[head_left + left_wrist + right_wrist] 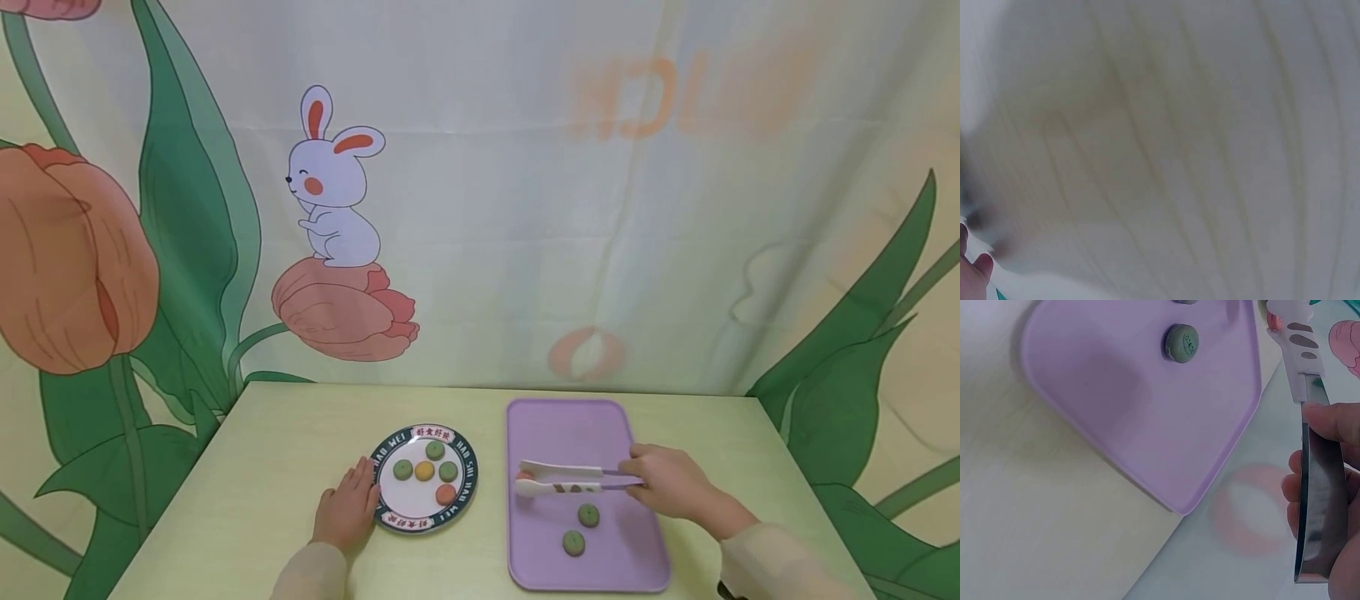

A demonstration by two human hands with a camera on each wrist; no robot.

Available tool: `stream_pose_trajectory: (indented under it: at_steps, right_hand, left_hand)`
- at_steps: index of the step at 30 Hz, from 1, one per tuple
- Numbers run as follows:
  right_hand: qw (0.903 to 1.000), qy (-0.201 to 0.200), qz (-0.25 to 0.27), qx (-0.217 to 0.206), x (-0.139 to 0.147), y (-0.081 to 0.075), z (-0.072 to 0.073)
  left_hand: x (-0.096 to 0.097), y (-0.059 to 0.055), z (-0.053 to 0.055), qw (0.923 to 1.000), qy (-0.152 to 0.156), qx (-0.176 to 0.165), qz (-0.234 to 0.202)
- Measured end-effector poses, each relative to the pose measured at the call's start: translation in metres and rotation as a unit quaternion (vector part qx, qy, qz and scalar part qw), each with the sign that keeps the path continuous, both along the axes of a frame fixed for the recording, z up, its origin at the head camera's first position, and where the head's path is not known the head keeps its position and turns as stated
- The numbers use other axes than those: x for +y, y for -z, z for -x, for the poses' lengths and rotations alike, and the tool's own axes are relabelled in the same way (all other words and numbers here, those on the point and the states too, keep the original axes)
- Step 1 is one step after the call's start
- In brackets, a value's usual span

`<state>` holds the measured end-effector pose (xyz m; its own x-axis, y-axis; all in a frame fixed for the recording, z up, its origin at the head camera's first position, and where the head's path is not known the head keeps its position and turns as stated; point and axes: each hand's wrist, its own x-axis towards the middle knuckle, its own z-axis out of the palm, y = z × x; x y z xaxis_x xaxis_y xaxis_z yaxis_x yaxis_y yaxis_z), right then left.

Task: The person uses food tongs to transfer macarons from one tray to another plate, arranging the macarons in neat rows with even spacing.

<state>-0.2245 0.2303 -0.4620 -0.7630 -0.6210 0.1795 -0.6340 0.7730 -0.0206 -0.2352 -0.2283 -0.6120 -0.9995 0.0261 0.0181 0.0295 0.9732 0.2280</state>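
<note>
My right hand (667,482) grips tongs (558,487) with white tips and a metal handle, low over the purple tray (570,425). Between the tong tips sits a small orange-red round piece (1274,322), partly hidden by them. Two green round pieces (588,516) lie on the tray below the tongs; one green piece (1182,344) shows raised markings in the right wrist view. My left hand (345,508) rests on the table, fingertips at the left rim of a round plate (470,475). The plate bears green pieces (402,470), a yellow piece (424,472) and an orange-red piece (446,494).
Plate and tray stand apart on a pale wooden table (247,500), the plate left of the tray. Behind the table's back edge hangs a printed cloth (480,208) with a rabbit and tulips. The left wrist view shows mostly blurred tabletop.
</note>
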Motion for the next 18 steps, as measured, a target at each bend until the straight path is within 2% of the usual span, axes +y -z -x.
stream_pose_trajectory:
  at_steps: [18]
  right_hand:
    - [0.9992,-0.029,0.016,0.023,-0.024,0.004,0.01]
  left_hand:
    - [0.001,-0.001,-0.001,1.0,-0.002,-0.001,0.005]
